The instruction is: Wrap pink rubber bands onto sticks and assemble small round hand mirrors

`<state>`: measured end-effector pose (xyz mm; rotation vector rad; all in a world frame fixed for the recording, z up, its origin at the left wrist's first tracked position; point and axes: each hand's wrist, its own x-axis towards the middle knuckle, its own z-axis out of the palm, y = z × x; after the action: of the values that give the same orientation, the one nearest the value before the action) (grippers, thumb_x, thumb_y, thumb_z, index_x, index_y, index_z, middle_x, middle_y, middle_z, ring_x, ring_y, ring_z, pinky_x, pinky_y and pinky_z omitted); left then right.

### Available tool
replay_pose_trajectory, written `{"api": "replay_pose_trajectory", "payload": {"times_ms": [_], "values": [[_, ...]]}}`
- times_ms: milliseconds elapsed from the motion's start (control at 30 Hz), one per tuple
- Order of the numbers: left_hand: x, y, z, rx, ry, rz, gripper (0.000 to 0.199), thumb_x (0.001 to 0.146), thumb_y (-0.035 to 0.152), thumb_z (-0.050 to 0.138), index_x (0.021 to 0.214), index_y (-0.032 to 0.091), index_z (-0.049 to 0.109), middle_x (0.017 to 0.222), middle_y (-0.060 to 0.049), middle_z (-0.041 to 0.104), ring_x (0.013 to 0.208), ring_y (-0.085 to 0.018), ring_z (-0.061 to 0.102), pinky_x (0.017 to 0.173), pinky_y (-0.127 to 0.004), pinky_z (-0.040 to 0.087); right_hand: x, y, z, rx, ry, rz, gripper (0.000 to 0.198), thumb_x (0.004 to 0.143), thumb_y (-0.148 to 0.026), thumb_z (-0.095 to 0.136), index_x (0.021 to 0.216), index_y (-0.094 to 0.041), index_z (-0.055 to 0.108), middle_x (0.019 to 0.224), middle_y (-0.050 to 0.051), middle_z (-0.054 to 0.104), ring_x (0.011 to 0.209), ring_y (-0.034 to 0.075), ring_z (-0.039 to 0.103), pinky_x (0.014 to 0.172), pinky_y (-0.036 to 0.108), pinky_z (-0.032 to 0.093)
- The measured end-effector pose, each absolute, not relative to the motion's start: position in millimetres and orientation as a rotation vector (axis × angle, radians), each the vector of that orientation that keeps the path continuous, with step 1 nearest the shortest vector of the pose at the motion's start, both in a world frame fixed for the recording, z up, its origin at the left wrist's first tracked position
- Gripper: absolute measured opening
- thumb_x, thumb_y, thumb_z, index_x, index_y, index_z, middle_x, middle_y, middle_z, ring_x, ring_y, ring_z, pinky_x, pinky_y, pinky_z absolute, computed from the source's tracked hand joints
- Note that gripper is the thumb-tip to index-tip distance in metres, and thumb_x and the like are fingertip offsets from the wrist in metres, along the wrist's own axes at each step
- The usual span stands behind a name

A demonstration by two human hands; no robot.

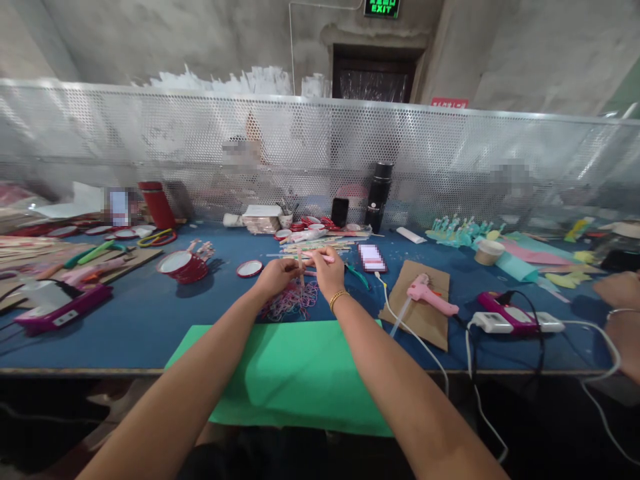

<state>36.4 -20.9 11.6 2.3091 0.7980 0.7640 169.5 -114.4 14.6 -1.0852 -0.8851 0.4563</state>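
Note:
My left hand [280, 277] is closed in a pinch on a narrow pale strip [301, 263], held upright over the blue table. Close beside it, my right hand [330, 275] is wrapped around a slim pink pen-like tool [320, 257]. The tool's tip points left towards the strip; I cannot tell if they touch. Under both hands lies a tangled heap of pink, purple and blue cords [293, 303]. Just behind them spreads a pile of thin pale strips [320, 245]. A green sheet [300, 373] covers the table's front edge below my forearms.
A pink glue gun [431, 295] rests on cardboard [435, 327] at right, near a purple power strip [510, 313] with trailing cables. Teal-handled pliers [357, 275] and a phone [372, 257] lie nearby. Red-rimmed lids [184, 267] are stacked left. A co-worker's hand [620, 297] is far right.

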Motion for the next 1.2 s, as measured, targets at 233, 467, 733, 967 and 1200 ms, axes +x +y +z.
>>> {"api": "replay_pose_trajectory", "payload": {"times_ms": [233,467,733,967,1200], "values": [[36.5,-19.5,10.9,2.309,0.811,0.745,0.038,0.074,0.049,0.06,0.083,0.014,0.074,0.073,-0.002,0.069,0.068,-0.017,0.057,0.067,-0.026,0.044,169.1,-113.0,12.6,-1.064,-0.914,0.488,0.012,0.077,-0.034,0.053,0.076,-0.023,0.057,0.063,-0.003,0.065,0.063,0.015,0.063,0.062,0.026,0.052],[37.0,-21.5,11.9,2.263,0.794,0.739,0.039,0.073,0.049,0.061,0.084,0.015,0.074,0.078,-0.003,0.072,0.07,-0.018,0.06,0.068,-0.027,0.044,169.3,-112.3,13.1,-1.045,-0.918,0.464,0.012,0.077,-0.035,0.054,0.075,-0.023,0.057,0.063,-0.003,0.065,0.064,0.016,0.064,0.068,0.027,0.053],[36.8,-16.5,8.0,2.264,0.785,0.746,0.043,0.074,0.051,0.062,0.094,0.016,0.076,0.09,-0.006,0.075,0.083,-0.022,0.064,0.078,-0.029,0.047,170.5,-113.4,13.0,-1.095,-0.913,0.396,0.013,0.077,-0.036,0.054,0.073,-0.023,0.057,0.062,-0.003,0.064,0.064,0.015,0.062,0.069,0.027,0.051],[37.3,-22.4,14.2,2.278,0.793,0.742,0.042,0.072,0.051,0.063,0.089,0.015,0.076,0.082,-0.004,0.074,0.077,-0.021,0.062,0.076,-0.029,0.047,169.4,-113.3,13.7,-1.056,-0.93,0.425,0.012,0.077,-0.035,0.054,0.073,-0.023,0.056,0.062,-0.003,0.064,0.064,0.016,0.063,0.069,0.027,0.051],[37.3,-18.4,10.4,2.278,0.774,0.747,0.04,0.074,0.049,0.062,0.091,0.016,0.077,0.086,-0.004,0.075,0.08,-0.021,0.063,0.077,-0.028,0.047,169.4,-116.4,16.9,-1.055,-0.911,0.434,0.014,0.077,-0.036,0.055,0.071,-0.024,0.055,0.062,-0.004,0.063,0.062,0.015,0.061,0.066,0.026,0.05]]}}
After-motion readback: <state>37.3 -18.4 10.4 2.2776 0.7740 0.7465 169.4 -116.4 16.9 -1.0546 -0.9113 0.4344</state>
